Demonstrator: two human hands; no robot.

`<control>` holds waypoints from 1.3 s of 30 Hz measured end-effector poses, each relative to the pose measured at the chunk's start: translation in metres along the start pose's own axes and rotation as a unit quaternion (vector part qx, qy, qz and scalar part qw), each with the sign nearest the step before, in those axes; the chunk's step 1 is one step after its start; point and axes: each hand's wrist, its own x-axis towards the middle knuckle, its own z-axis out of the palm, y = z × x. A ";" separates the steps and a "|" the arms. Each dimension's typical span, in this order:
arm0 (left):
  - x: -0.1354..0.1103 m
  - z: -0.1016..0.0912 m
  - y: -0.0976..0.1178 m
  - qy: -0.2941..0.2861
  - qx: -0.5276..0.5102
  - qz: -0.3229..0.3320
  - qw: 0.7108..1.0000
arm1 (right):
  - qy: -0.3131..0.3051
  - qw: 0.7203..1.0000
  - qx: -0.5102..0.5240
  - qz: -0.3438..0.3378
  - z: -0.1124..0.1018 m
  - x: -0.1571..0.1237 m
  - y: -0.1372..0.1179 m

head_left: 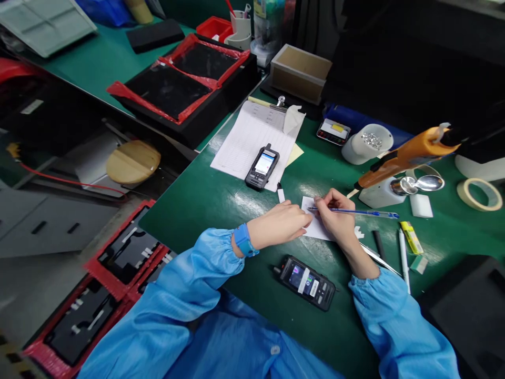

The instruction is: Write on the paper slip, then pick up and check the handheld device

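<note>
My right hand (335,218) grips a blue pen (363,212) whose tip rests on a small white paper slip (315,223) on the green mat. My left hand (282,223) lies flat on the slip's left edge, fingers together, pinning it down. A blue band is on my left wrist. A black handheld phone (305,282) with a lit screen lies between my forearms, close to me. A second black handheld (262,167) lies on a lined white sheet (244,137) further away.
An orange electric screwdriver (406,156) hangs at the right above a white stand. A tape roll (479,193), pens, tweezers and a cardboard box (300,71) are around. Black trays with red edges (185,79) sit at the far left; more trays (102,295) stand below the table edge.
</note>
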 end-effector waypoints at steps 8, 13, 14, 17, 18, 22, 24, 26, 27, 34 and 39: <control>0.001 0.000 -0.005 0.012 -0.005 0.007 1.000 | 0.011 1.000 -0.003 -0.004 0.001 0.001 -0.005; -0.001 -0.006 -0.009 0.002 -0.024 0.012 1.000 | 0.014 1.000 -0.001 0.003 0.001 -0.001 -0.008; -0.002 -0.007 -0.010 0.004 -0.021 0.011 1.000 | 0.014 1.000 -0.005 0.002 0.000 -0.001 -0.008; -0.003 -0.008 -0.013 0.017 -0.008 0.012 1.000 | 0.007 0.999 -0.029 -0.011 -0.001 -0.002 -0.007; -0.004 -0.008 -0.014 0.019 -0.004 0.011 1.000 | 0.006 0.999 -0.040 -0.017 -0.001 -0.003 -0.007; -0.004 -0.006 -0.016 0.011 0.001 0.002 1.000 | 0.006 0.997 -0.066 -0.037 -0.001 -0.003 -0.006; -0.005 -0.005 -0.017 0.020 -0.002 0.000 1.000 | -0.001 0.997 -0.067 -0.047 -0.001 -0.003 -0.005; -0.007 -0.004 -0.018 0.038 -0.006 0.004 0.999 | -0.002 0.996 -0.067 -0.061 0.000 -0.004 -0.005; -0.009 -0.004 -0.019 0.046 -0.007 0.005 0.999 | 0.000 0.995 -0.067 -0.068 0.001 -0.004 -0.004; -0.016 -0.006 -0.021 0.071 0.013 0.003 0.997 | -0.021 0.994 -0.069 -0.082 0.000 -0.004 -0.003; -0.015 -0.006 -0.019 0.047 0.014 -0.007 0.999 | -0.031 0.994 -0.068 -0.076 -0.001 -0.005 -0.003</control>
